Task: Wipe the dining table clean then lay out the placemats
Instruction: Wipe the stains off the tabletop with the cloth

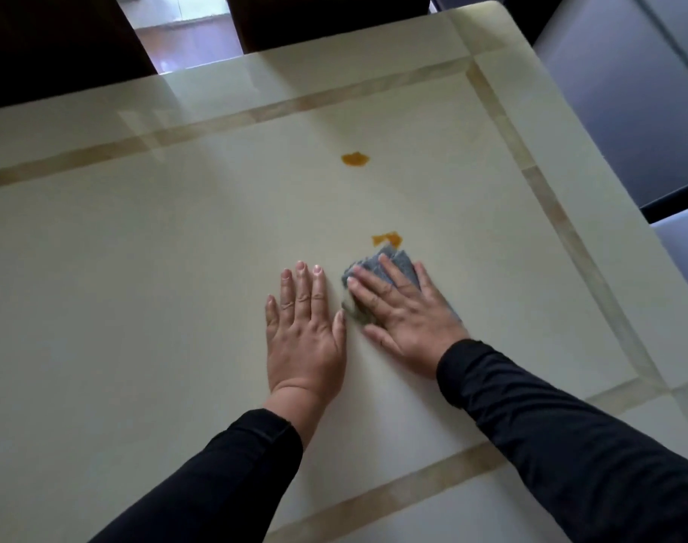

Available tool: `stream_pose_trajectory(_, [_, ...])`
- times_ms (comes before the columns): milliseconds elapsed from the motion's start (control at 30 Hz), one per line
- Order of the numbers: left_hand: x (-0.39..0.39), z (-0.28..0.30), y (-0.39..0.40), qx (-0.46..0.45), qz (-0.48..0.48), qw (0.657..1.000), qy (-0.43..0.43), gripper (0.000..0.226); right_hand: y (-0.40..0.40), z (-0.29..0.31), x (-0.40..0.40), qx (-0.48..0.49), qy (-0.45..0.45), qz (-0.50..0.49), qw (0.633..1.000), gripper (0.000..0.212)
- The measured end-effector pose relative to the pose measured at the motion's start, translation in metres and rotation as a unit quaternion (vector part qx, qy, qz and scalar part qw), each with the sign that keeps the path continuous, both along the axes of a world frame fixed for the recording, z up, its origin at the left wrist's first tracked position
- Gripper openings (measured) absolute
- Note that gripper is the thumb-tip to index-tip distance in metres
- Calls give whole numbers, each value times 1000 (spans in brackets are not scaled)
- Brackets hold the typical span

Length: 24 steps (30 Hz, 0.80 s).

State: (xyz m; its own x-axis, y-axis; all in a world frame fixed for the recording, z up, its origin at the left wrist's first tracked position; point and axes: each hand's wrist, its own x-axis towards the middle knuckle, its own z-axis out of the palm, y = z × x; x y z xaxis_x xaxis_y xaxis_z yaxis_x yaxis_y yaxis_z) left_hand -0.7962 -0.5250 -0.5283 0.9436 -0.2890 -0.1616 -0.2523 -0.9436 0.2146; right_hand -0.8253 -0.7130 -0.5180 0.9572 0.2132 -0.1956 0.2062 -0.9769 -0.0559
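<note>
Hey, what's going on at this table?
A person is wiping a cream dining table. Their right hand presses flat on a grey cloth, while the left hand rests flat on the tabletop beside it. Two orange stains are not yet wiped: one just beyond the cloth, another farther off. No placemats are in view.

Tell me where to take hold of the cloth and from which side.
Judging by its pose, take the cloth at its far bunched end, the part showing beyond the right hand's fingertips, coming from above. It lies folded flat on the table under that flat hand, so the thick raised folds near the nearer stain give the fingers something to pinch.
</note>
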Motion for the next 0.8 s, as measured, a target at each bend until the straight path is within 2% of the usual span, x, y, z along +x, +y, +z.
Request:
stream_pose_trajectory(100, [0, 1, 0, 9, -3, 1000, 8, 69, 8, -1, 35, 15, -9, -170, 985, 69])
stream_pose_trajectory(167, [-1, 0, -1, 12, -2, 1000, 5, 69, 24, -3, 29, 16, -30, -205, 978, 70])
stream_pose_trajectory(300, [5, 0, 0, 15, -12, 1000, 5, 70, 34, -5, 5, 32, -20, -74, 997, 68])
stream_pose_trajectory(400, [32, 6, -3, -2, -32, 999, 28, 72, 10, 2, 45, 10, -11, 31, 999, 66])
stream_pose_trajectory(467, [50, 9, -6, -2, -31, 999, 22, 71, -8, 3, 76, 1, 11, -29, 1000, 65])
stream_pose_trajectory(533, [55, 9, -6, 1, -37, 999, 14, 70, -15, -1, 89, 14, -11, -159, 987, 66])
stream_pose_trajectory(600, [52, 8, -3, -1, -41, 999, 10, 68, 4, -4, 79, 6, -41, -254, 966, 70])
stream_pose_trajectory(633, [51, 7, -2, -4, -40, 999, 9, 67, 17, -6, 68, 10, -41, -265, 963, 72])
stream_pose_trajectory(667, [51, 5, -1, -7, -38, 999, 8, 67, 30, -7, 56, 16, -43, -246, 968, 73])
stream_pose_trajectory(733, [53, 4, -3, -13, -37, 999, 5, 66, 37, -4, 40, 28, -25, -137, 990, 72])
stream_pose_trajectory(800, [54, 4, -2, -14, -42, 999, 0, 66, 9, -3, 54, 18, -11, -39, 999, 70])
